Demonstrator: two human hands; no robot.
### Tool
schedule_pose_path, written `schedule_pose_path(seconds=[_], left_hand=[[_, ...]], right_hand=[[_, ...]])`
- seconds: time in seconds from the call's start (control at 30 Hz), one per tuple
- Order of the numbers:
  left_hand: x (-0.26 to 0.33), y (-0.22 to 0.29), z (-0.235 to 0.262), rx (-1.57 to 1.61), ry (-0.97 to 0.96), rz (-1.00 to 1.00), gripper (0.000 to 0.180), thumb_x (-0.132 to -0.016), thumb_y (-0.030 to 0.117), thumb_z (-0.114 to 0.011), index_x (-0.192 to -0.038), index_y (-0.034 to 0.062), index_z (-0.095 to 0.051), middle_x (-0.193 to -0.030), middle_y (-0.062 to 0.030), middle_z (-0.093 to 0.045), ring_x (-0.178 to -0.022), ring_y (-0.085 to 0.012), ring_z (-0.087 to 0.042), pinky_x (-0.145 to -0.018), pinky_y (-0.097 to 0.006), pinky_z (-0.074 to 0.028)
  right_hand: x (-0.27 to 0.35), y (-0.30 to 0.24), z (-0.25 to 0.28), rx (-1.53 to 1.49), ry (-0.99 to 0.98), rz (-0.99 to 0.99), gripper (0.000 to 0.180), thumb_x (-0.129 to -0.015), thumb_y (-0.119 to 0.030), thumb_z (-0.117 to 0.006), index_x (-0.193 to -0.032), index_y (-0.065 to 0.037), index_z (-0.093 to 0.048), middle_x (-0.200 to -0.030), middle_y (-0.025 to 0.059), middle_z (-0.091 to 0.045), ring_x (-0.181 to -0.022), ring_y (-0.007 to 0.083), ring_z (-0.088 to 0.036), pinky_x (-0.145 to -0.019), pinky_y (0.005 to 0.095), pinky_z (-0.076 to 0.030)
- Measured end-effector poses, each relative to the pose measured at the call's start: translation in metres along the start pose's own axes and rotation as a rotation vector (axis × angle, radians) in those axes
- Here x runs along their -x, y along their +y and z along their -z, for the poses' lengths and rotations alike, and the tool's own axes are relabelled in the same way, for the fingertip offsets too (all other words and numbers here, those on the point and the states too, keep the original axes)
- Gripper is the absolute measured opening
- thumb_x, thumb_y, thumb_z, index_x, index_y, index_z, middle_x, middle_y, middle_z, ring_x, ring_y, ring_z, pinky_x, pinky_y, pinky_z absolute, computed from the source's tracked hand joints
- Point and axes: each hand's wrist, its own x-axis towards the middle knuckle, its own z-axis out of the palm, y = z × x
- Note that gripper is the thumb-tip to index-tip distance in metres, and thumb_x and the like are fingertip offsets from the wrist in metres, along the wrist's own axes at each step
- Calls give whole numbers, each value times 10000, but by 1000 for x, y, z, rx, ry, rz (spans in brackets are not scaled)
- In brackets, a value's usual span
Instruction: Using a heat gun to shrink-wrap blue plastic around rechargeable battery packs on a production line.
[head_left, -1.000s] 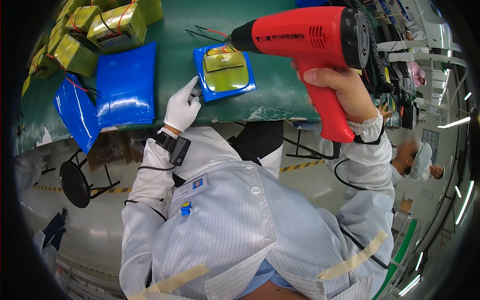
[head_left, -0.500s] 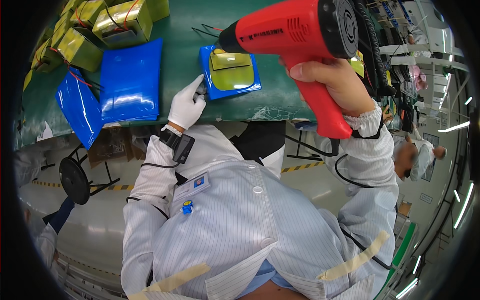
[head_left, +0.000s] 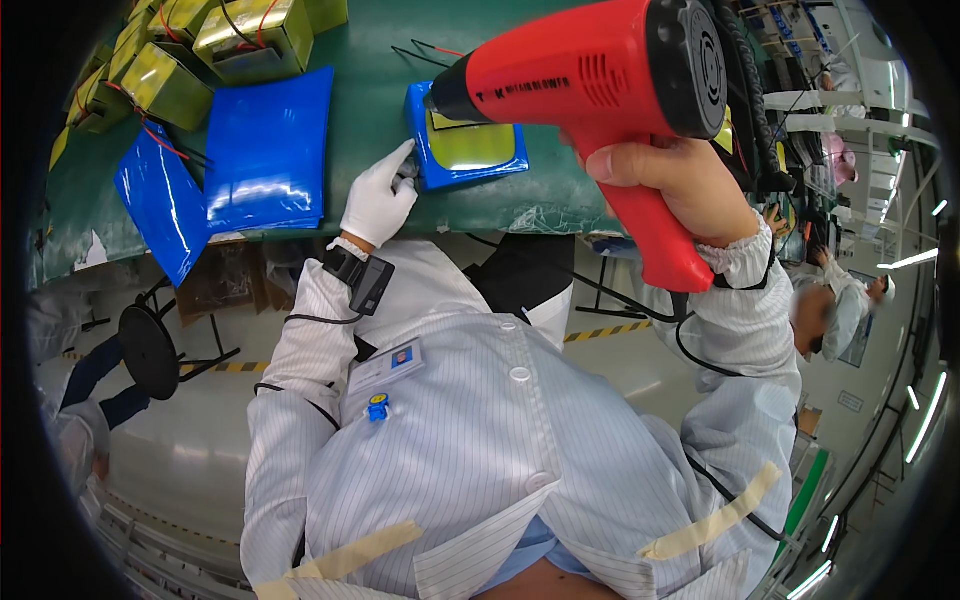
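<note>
My bare right hand point(head_left: 680, 185) is wrapped around the handle of a red heat gun point(head_left: 560, 75) with a black nozzle and rear cap. The nozzle points left and down, over the far left part of a yellow battery pack point(head_left: 470, 150) in a blue wrap, hiding that part. At the pack's left edge is my white-gloved left hand point(head_left: 378, 203). Its index finger stretches out along the blue edge, and the other fingers are partly bent. Something small and dark shows beside its fingertips, too unclear to name.
Flat blue wrap sleeves point(head_left: 268, 150) lie left on the green table point(head_left: 360, 95), one overhanging the front edge. Several yellow battery packs point(head_left: 255, 40) with red and black wires stand at the far left. A black round stool point(head_left: 150, 350) is below. Other people are at both sides.
The heat gun's nozzle has shifted slightly left and down over the battery pack. The left hand stays at the pack's edge. The whole view has shifted a little.
</note>
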Motion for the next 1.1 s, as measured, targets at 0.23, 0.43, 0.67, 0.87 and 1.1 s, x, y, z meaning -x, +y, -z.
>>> schedule_pose_path(seconds=[0.23, 0.43, 0.67, 0.87, 1.1], left_hand=[[2, -6, -3, 1, 67, -15, 431, -826, 21, -581, -1246, 39, -679, -958, -158, -733, -764, -263, -702, -730, -361, -564], [3, -12, -6, 7, 99, -50, 380, -822, -6, -570, -1178, 21, -700, -956, -163, -731, -808, -279, -718, -751, -359, -571], [2, -7, -6, 19, 96, -48, 376, -819, -10, -570, -1169, 14, -704, -962, -170, -731, -819, -283, -719, -761, -355, -571], [2, -9, -5, 12, 106, -62, 360, -822, -10, -574, -1155, 13, -710, -962, -173, -731, -818, -287, -720, -757, -358, -569], [2, -10, -7, 19, 124, -92, 329, -847, -6, -584, -1149, 15, -712, -961, -174, -730, -783, -283, -716, -737, -358, -567]], right_hand=[[12, 5, -1, 26, 1, 25, 322, -812, -159, -768, -1091, -29, -675, -936, 37, -667, -819, 144, -615, -743, 319, -512], [13, 2, -1, 72, 8, 87, 316, -813, -157, -775, -1086, -30, -679, -951, 36, -676, -856, 146, -623, -768, 324, -516], [-8, 5, -1, 51, 12, 139, 331, -823, -167, -764, -1115, -32, -687, -978, 54, -695, -866, 151, -634, -784, 325, -517], [8, 6, -2, 74, -46, 63, 389, -822, -118, -749, -1187, -40, -640, -946, 49, -662, -780, 154, -632, -695, 327, -536], [29, 15, 0, 48, -86, -54, 391, -835, -134, -765, -1187, -28, -631, -945, 48, -660, -784, 150, -627, -687, 331, -542]])
